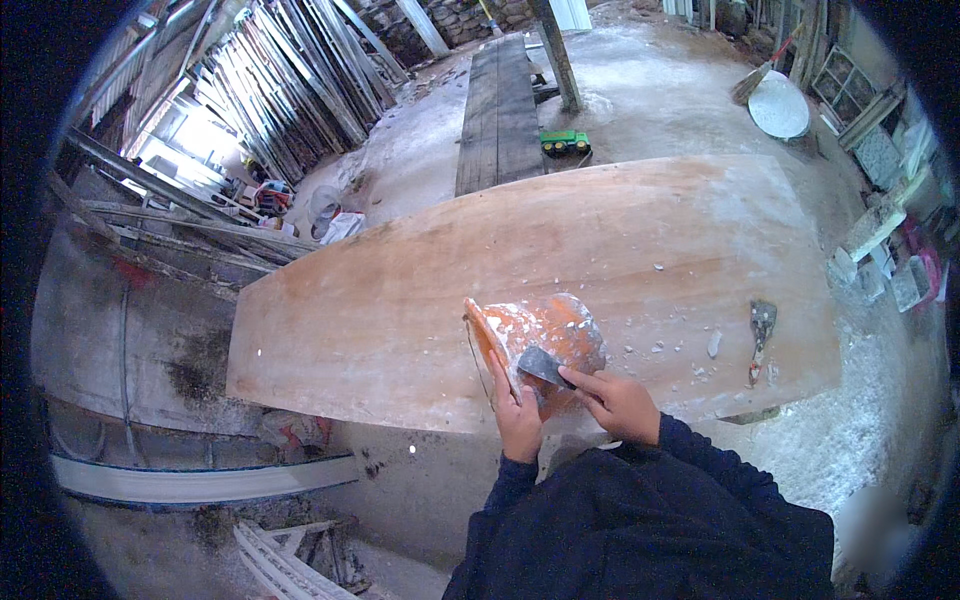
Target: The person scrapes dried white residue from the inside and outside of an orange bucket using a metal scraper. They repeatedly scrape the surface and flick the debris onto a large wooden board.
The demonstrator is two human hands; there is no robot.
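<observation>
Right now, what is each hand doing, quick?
Left hand: closed on the rim of the orange bucket, tipped on the board.
Right hand: closed on a scraper, blade against the bucket.

Dark navy long-sleeved top worn, both hands bare.

A dark navy, almost black garment of soft, matte cloth is seen filling the lower middle of the view. Both forearms are covered by its long sleeves, which are closed off in snug cuffs at the wrists. The left hand (517, 420) and the right hand (622, 404) are left uncovered; the fingers are seen bare. Light folds are seen along the sleeves.
</observation>
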